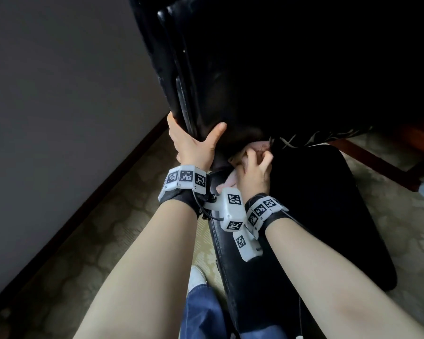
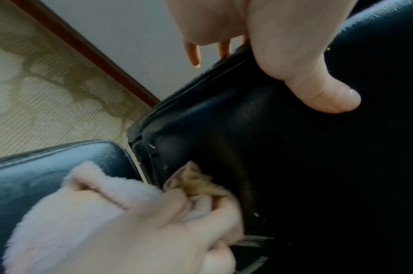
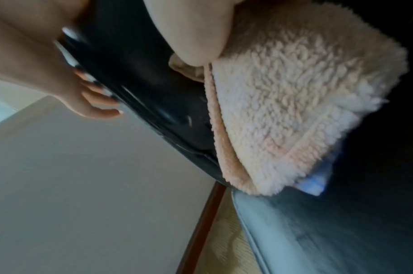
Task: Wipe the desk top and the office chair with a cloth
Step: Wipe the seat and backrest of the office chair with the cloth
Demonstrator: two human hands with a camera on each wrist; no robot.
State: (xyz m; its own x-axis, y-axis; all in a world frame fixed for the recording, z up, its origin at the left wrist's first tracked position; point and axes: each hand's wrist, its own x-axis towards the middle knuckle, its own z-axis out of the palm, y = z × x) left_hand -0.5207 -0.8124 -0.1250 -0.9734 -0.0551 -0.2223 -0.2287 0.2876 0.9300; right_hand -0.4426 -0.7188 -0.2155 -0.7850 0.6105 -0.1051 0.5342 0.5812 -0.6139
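Patterned beige carpet (image 1: 123, 231) runs up to a dark wooden skirting board (image 1: 123, 167) and a plain grey wall (image 1: 59, 94), and on it stands the black office chair (image 1: 304, 216), seen from above.

Left hand (image 1: 194, 143) grips the side edge of the chair's backrest (image 1: 230, 69): its thumb lies across the front padding, and the left wrist view shows the fingers (image 2: 194, 53) reaching round behind the edge. Right hand (image 1: 253, 171) is curled round a bunched, fluffy pale pink cloth (image 1: 233, 178), pressing it into the crease where the backrest meets the seat (image 1: 316, 204). Some of the cloth pokes out beyond the fingertips against the base of the backrest, and a looser fold trails out behind the knuckles, toward the wrist, onto the seat.

By the look of it, the cloth will be light, soft and easily crushed, so it is best held as a wad in the palm, with the fingers spread over it to press a broad face onto the leather. A loose pinch at a corner would let it flop and drag. Its long pile should catch on seams and stitching rather than slide freely there.

The chair's covering looks smooth and glossy, probably slick under a thumb, and an office chair may well swivel or roll when pushed. Taking firm hold at the stiff backrest edge, where the fingers can wrap right round, seems the sensible place to steady it. The desk top is not clearly in view.
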